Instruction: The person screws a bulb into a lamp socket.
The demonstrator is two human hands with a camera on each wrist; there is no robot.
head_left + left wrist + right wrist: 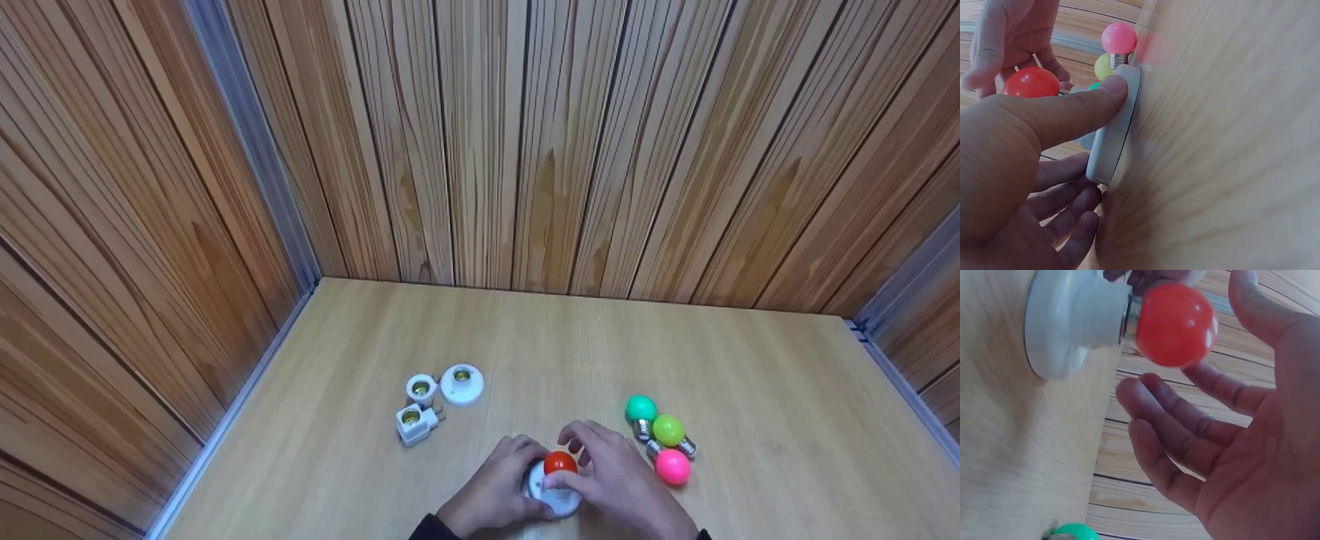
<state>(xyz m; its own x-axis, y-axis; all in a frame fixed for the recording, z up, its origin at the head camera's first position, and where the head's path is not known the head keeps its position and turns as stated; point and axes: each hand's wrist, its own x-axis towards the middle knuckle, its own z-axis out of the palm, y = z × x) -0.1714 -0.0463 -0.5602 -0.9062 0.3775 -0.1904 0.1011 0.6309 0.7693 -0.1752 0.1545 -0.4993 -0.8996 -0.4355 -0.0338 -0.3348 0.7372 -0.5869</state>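
Note:
My left hand (502,480) grips a white round lamp holder (1114,132) by its edge, thumb on one side and fingers on the other. The holder's flat base is against the table. A red bulb (1176,324) sits in its socket, with a strip of the metal screw cap showing between glass and socket. Around the bulb my right hand (619,476) is spread, fingers loosely bent. In the right wrist view, the thumb stands away from the glass and one fingertip is right at its lower side.
Right of the hands lie a green bulb (641,408), a yellow-green bulb (668,430) and a pink bulb (673,467), close together. At left are another round holder (471,390), a small round socket (421,400) and a square socket (414,431). Wooden walls (480,150) border the table (555,345).

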